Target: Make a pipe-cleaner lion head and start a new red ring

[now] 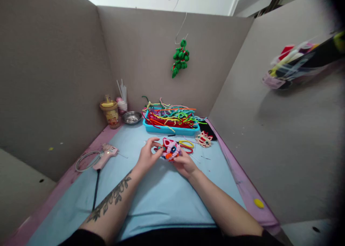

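A small lion-dance head (pixel 169 149) of fuzzy pipe cleaners, in pink, red, orange and blue, is held above the middle of the table. My right hand (pixel 185 163) grips its lower right side, the thumb across the front and the other fingers partly hidden behind. On its left edge, near a teal bit, the thumb and fingers of my left hand (pixel 149 152) are pinched. Just behind the head lie scissors (pixel 188 144) with yellow and red handles. A similar cream and red head (pixel 204 139) rests farther right.
At the back, a blue basket (pixel 172 130) overflows with coloured pipe cleaners. A metal bowl (pixel 132 118) and a lidded cup (pixel 110 114) stand at back left. The pink glue gun (pixel 105 156) lies left, its cable trailing forward. Grey panels (pixel 151 59) enclose the table; a green cluster (pixel 181 58) hangs behind.
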`<state>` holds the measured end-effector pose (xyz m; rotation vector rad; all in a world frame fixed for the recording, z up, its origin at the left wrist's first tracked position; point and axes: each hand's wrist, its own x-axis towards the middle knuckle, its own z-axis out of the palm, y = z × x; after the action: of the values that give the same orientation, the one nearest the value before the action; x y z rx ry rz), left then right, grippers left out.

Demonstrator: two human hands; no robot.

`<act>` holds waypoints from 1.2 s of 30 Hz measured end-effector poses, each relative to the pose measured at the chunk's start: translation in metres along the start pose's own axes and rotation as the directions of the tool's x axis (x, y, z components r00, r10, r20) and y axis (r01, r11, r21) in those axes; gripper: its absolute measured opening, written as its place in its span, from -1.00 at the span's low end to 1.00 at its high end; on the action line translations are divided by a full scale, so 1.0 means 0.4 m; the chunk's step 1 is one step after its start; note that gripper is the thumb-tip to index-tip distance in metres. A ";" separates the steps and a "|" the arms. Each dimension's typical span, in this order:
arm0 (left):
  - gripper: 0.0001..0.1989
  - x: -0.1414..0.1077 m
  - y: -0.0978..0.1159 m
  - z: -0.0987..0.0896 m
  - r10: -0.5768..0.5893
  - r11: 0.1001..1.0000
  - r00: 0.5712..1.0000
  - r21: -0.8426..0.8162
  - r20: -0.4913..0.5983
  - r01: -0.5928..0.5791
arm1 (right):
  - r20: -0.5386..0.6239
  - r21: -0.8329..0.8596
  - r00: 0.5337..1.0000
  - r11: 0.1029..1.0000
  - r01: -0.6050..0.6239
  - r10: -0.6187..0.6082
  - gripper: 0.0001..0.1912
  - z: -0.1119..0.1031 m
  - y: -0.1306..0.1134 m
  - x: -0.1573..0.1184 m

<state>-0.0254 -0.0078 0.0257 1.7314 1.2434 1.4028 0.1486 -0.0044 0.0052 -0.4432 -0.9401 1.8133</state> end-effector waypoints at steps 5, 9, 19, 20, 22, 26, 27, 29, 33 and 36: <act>-0.59 0.002 -0.002 0.000 -0.013 1.000 1.000 0.023 -0.025 0.013 | -0.029 0.003 1.000 1.000 0.009 -0.009 -0.39 -0.001 0.009 0.003; -0.57 0.006 -0.004 -0.001 -0.063 0.998 0.997 -0.003 -0.041 0.063 | -0.042 0.014 0.999 1.000 0.014 -0.014 -0.39 -0.002 0.016 0.005; -0.55 0.016 -0.011 0.002 -0.047 0.998 0.999 -0.045 -0.013 0.047 | -0.050 0.033 0.999 0.999 -0.020 0.021 -0.39 -0.003 0.011 0.007; -0.55 0.017 -0.010 0.002 -0.040 0.998 0.999 -0.044 -0.010 0.040 | -0.048 0.033 0.999 0.999 -0.024 0.026 -0.39 0.000 0.011 0.007; -0.54 0.017 -0.008 0.001 -0.031 0.999 1.000 -0.034 -0.005 0.030 | -0.043 0.034 0.998 0.999 -0.037 0.038 -0.40 0.004 0.009 0.006; -0.45 0.018 -0.008 -0.005 -0.006 1.000 1.000 -0.025 -0.028 0.005 | -0.042 0.054 0.998 0.997 -0.048 0.051 -0.37 0.005 0.008 0.004; -0.41 0.020 -0.010 -0.005 -0.002 0.999 0.999 -0.039 -0.050 0.000 | -0.045 0.066 0.998 0.997 -0.048 0.051 -0.37 0.002 0.008 0.005; -0.35 0.023 -0.017 -0.002 -0.031 0.993 0.993 -0.113 -0.112 0.018 | -0.065 0.095 0.997 0.995 -0.037 0.043 -0.38 -0.005 0.009 0.007; -0.21 0.020 -0.032 0.025 -0.283 0.885 0.953 -0.411 -0.106 0.217 | -0.122 0.167 0.992 0.986 0.017 0.004 -0.47 -0.017 0.008 0.018; 0.02 0.004 -0.032 0.056 -0.451 0.699 0.878 -0.549 0.159 0.459 | -0.125 0.183 0.991 0.981 0.059 -0.036 -0.53 -0.020 0.004 0.026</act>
<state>-0.0080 0.0011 0.0090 0.9276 1.0003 1.2749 0.1486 0.0078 0.0001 -0.4047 -0.6846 1.7901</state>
